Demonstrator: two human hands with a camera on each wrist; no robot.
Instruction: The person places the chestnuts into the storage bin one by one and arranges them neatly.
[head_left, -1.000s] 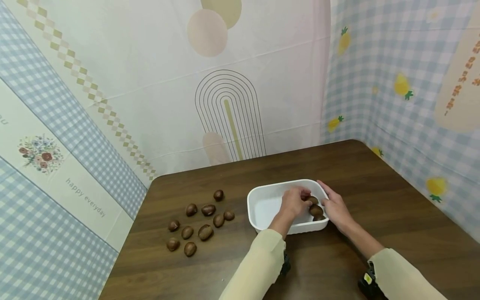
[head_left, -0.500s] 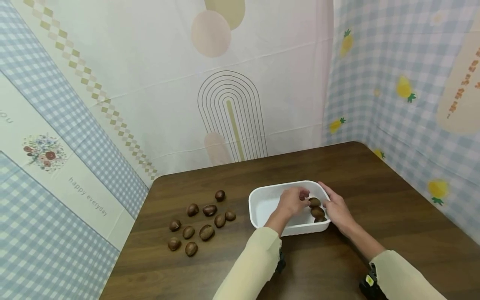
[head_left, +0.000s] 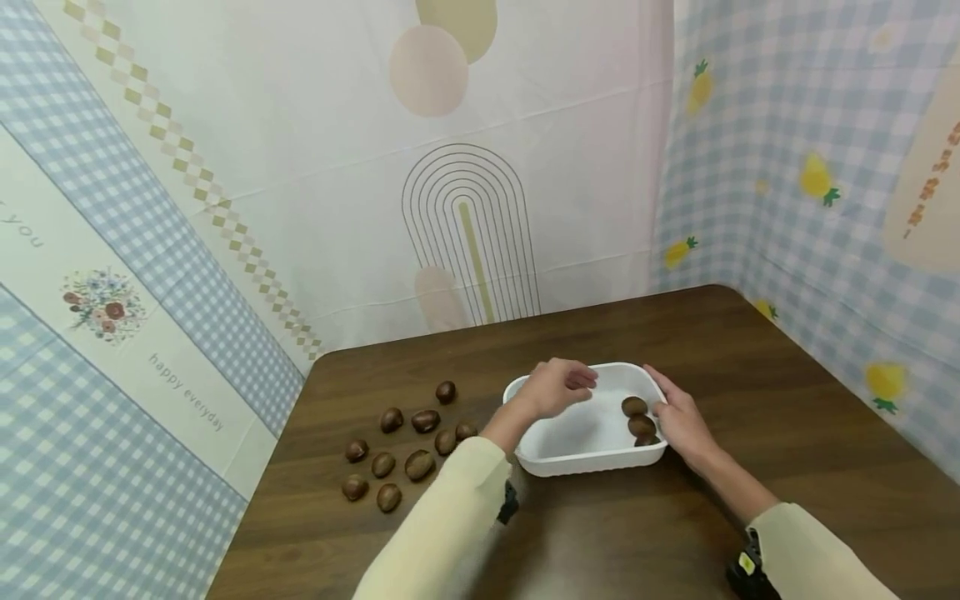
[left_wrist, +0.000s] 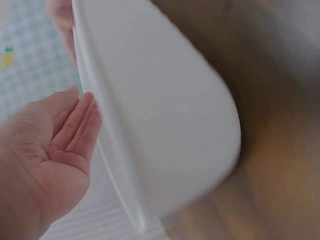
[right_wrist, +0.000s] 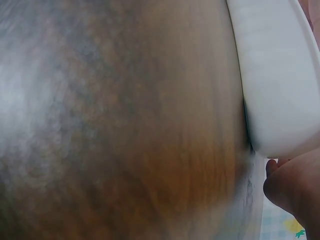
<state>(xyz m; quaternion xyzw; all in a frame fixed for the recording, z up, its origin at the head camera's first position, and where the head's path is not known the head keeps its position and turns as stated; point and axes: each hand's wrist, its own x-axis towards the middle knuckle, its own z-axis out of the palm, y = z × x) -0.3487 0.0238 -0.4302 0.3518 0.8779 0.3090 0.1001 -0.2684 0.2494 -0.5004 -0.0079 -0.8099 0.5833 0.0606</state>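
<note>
Three brown chestnuts lie against the right end inside a white plastic tray. My right hand grips the tray's right end, thumb at the rim and fingers along the outside; part of that hand shows beside the tray wall in the right wrist view. Above the tray's left part hovers my left hand, its fingers loosely bent. In the left wrist view nothing lies in the palm of this left hand. To the left of the tray, several more chestnuts are scattered on the table.
The dark wooden table ends at a back edge against a pale printed cloth. Blue checked cloth borders the right side. The left sleeve passes close to the loose chestnuts nearest the tray.
My left hand has left the chestnuts at the tray's right end and moved left and up, its fingers loosening. The right hand stays on the tray. The head view has shifted slightly.
</note>
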